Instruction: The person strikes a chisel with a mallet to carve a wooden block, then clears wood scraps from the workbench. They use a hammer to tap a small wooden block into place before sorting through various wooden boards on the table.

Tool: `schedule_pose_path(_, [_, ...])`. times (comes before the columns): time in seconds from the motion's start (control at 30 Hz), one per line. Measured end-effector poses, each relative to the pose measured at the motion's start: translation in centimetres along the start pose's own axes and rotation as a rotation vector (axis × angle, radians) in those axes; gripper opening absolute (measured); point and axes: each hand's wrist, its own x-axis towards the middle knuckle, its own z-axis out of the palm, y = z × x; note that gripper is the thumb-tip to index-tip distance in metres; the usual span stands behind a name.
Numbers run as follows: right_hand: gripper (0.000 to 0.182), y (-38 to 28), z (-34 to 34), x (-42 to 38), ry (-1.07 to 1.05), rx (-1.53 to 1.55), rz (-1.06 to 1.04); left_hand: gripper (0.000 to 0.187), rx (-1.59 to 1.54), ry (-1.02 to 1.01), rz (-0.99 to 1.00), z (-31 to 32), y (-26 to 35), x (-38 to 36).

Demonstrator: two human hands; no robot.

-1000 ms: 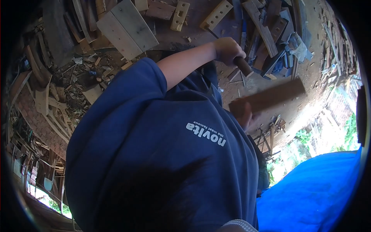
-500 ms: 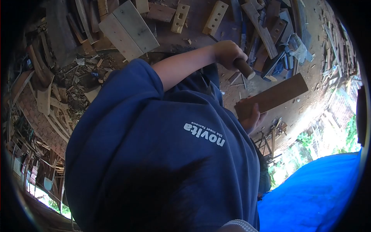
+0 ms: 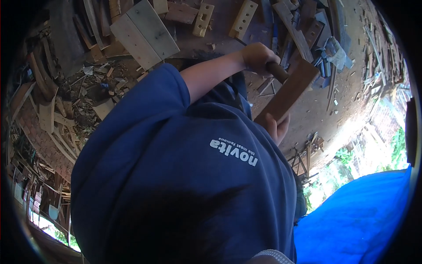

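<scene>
My left hand (image 3: pixel 259 57) is closed around the round wooden handle (image 3: pixel 278 72) of a tool. A thin dark shaft runs from that fist toward the pale block with holes (image 3: pixel 244 18); its tip is hard to make out. In my right hand (image 3: pixel 279 127) is a flat brown wooden block (image 3: pixel 288 92), gripped at its near end. The block's far part overlaps the butt of the handle; whether they touch cannot be told. A second pale block with holes (image 3: pixel 203 20) lies to the left.
Pale boards (image 3: pixel 145 35) lie at the upper left, near wood scraps and shavings (image 3: pixel 99 83). Mixed offcuts and a clear plastic bag (image 3: pixel 336 53) are at the upper right. A blue sheet (image 3: pixel 351 215) spans the lower right. My blue shirt (image 3: pixel 176 154) fills the centre.
The brown block in my right hand has swung up and left, from beside the handle to across its butt end. My left hand has stayed nearly in place.
</scene>
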Motion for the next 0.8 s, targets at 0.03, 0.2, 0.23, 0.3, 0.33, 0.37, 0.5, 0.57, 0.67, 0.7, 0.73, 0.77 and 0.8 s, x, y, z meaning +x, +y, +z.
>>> schedule_pose_path(0.03, [0.041, 0.5, -0.5, 0.1, 0.008, 0.101, -0.053, 0.021, 0.005, 0.006, 0.002, -0.2, -0.2, 0.2])
schedule_pose_path(0.2, [0.039, -1.4, -0.1, -0.3, -0.158, -0.099, -0.086, 0.025, -0.023, -0.023, -0.049, 0.0, -0.4, 0.0])
schedule_pose_path(0.23, [0.039, -1.5, 0.5, -0.7, -0.156, -0.270, -0.103, 0.025, -0.021, -0.020, -0.048, 0.2, -0.2, -0.1])
schedule_pose_path(0.3, [0.039, 0.2, 0.3, -1.0, -0.046, -0.053, -0.146, 0.021, 0.026, -0.020, 0.005, 0.2, -0.1, -0.1])
schedule_pose_path(0.33, [0.039, 1.8, 0.1, 2.8, -0.038, 0.068, -0.496, 0.021, 0.038, -0.012, 0.000, 0.1, -0.3, -0.2])
schedule_pose_path(0.37, [0.039, 2.0, 0.1, 2.7, -0.047, 0.068, -0.493, 0.021, 0.031, -0.009, -0.014, 0.2, -0.2, -0.2])
schedule_pose_path(0.5, [0.047, 1.8, -0.4, 2.0, 0.091, -0.072, -1.089, 0.023, 0.059, -0.046, -0.065, 0.5, -0.3, -0.1])
schedule_pose_path(0.57, [0.051, 0.3, -0.8, -1.2, -0.126, -0.109, 0.075, 0.023, 0.054, -0.030, -0.046, 1.0, -0.3, -0.1])
schedule_pose_path(0.67, [0.052, 3.4, -2.6, -0.9, -0.058, 0.208, -0.095, 0.022, 0.048, 0.001, -0.065, 0.2, -0.3, 0.2])
schedule_pose_path(0.7, [0.052, 2.6, -2.5, -0.9, -0.056, 0.206, -0.095, 0.022, 0.045, 0.021, -0.092, 0.0, -0.3, 0.3])
schedule_pose_path(0.73, [0.048, 0.8, -1.9, -0.8, -0.136, 0.091, -0.005, 0.022, 0.042, 0.021, -0.091, 0.2, -0.4, 0.3])
schedule_pose_path(0.77, [0.044, -1.1, -1.1, -0.6, -0.216, -0.022, 0.085, 0.022, 0.066, 0.048, -0.071, 0.3, -0.5, 0.4])
schedule_pose_path(0.8, [0.040, -1.8, -0.5, -0.4, -0.294, -0.137, 0.175, 0.022, 0.087, 0.074, -0.051, 0.4, -0.3, 0.4])
